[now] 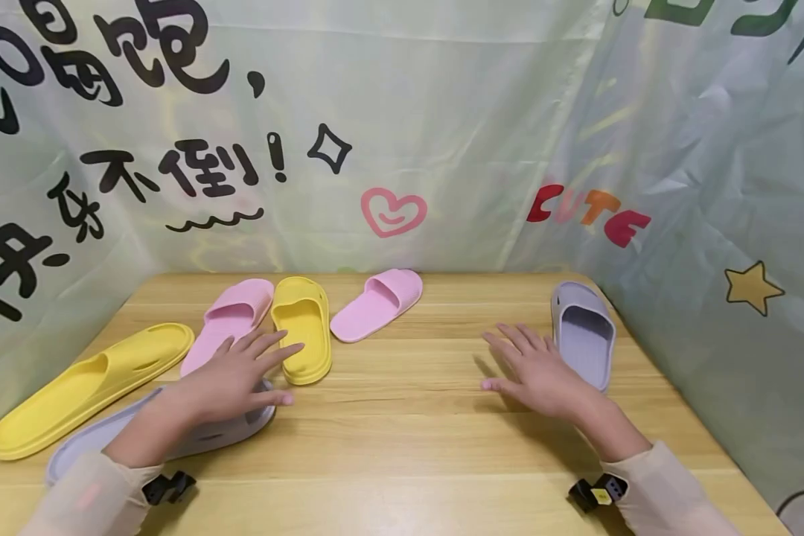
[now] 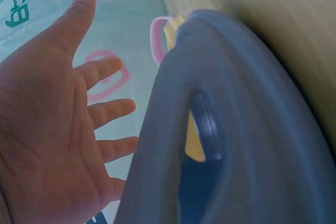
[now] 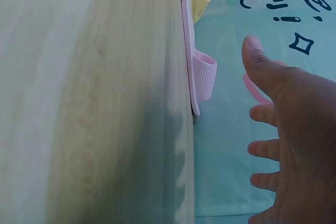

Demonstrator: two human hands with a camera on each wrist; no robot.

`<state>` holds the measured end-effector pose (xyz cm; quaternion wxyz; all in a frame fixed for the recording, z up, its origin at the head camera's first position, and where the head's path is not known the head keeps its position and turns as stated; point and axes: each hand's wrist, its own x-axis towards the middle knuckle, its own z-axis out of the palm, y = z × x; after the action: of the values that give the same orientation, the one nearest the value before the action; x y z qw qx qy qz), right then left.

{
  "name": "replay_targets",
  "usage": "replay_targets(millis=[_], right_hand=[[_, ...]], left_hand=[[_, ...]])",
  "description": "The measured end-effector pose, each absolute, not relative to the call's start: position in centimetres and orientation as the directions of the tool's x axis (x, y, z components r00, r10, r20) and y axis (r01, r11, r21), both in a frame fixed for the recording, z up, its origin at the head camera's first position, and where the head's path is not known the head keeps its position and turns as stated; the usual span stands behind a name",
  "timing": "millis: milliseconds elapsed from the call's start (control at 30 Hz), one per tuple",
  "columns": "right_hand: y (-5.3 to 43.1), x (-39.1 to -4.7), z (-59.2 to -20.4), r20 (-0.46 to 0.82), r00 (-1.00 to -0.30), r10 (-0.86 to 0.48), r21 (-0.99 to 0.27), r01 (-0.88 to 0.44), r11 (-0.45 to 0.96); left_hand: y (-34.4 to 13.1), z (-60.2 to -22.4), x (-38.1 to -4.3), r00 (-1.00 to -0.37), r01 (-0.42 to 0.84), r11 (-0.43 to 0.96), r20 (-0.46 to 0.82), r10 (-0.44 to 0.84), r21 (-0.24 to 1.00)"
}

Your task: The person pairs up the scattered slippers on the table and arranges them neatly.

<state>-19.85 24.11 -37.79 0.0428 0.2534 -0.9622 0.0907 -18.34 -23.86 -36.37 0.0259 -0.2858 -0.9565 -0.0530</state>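
My left hand (image 1: pixel 234 376) hovers with spread fingers over a grey-purple slipper (image 1: pixel 224 435) at the left, hiding much of it. That slipper (image 2: pixel 247 124) looms large beside the open palm in the left wrist view. Its fingertips overlap a yellow slipper (image 1: pixel 311 342) and a pink slipper (image 1: pixel 231 316) in the head view. My right hand (image 1: pixel 536 372), fingers extended and holding nothing, is above the wood just left of another grey-purple slipper (image 1: pixel 586 342). A second pink slipper (image 1: pixel 378 305) lies angled at the back middle, between the hands.
A larger-looking yellow slipper (image 1: pixel 94 391) lies slanted along the left side of the wooden table (image 1: pixel 402 447). Printed cloth (image 1: pixel 455 149) stands as a wall behind the table and along both sides. Each wrist carries a small black camera.
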Motion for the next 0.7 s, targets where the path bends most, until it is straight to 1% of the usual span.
replay_targets(millis=[200, 400, 533, 700], right_hand=[[24.4, -20.1, -37.6, 0.159, -0.866, -0.474, -0.117, -0.494, 0.862], [25.1, -20.4, -37.4, 0.171, -0.87, -0.462, -0.109, -0.483, 0.869], [25.6, -20.8, -37.3, 0.185, -0.874, -0.449, -0.108, -0.472, 0.875], [26.1, -21.0, -37.1, 0.192, -0.877, -0.44, -0.117, -0.465, 0.877]], left_hand=[[-25.0, -36.5, -18.2, -0.837, 0.546, 0.835, 0.089, 0.54, 0.07], [-26.2, -36.4, -17.6, -0.838, 0.546, 0.835, 0.086, 0.54, 0.076], [-27.1, -36.3, -17.4, -0.825, 0.566, 0.819, 0.085, 0.559, 0.094], [-28.2, -36.7, -17.2, -0.8, 0.599, 0.795, 0.115, 0.589, 0.095]])
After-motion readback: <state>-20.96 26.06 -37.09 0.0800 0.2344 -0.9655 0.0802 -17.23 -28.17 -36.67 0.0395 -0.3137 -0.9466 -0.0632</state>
